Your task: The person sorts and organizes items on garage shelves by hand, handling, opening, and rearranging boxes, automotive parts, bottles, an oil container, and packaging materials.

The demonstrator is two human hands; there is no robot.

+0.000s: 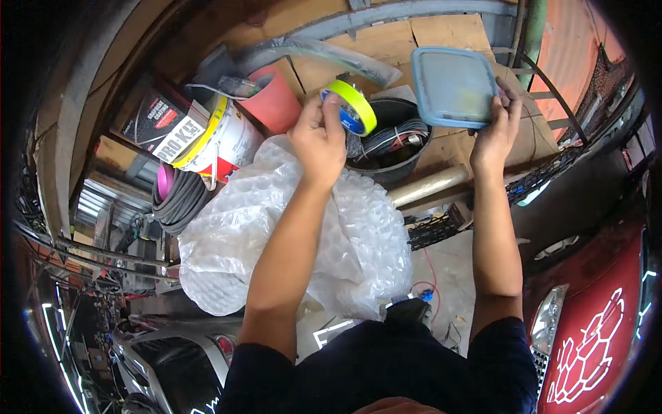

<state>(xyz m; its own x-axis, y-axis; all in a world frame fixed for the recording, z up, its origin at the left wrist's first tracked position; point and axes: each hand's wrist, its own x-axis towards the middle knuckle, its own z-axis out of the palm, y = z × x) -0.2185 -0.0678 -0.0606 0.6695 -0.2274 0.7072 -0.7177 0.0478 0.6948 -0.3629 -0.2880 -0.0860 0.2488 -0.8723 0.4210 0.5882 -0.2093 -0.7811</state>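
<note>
Between the thumb and fingers of my left hand (319, 141) is a roll of bright yellow tape (358, 105) with a blue inner core. My right hand (498, 127) grips the right side of a clear plastic food container (455, 86) with a blue-rimmed lid, held tilted up. Behind the tape roll stands a black bucket (393, 169) with bundled cables (396, 138) in it. A large sheet of bubble wrap (234, 228) hangs below my left hand, under my forearm.
Left on the shelf are a white bucket (234, 141) with a yellow rim, a red bucket (272, 103) and a PRO-KIT box (169, 124). Coiled grey hose (181, 201) hangs nearby. A cardboard tube (431, 185) lies right of the black bucket. A red car (596, 345) stands lower right.
</note>
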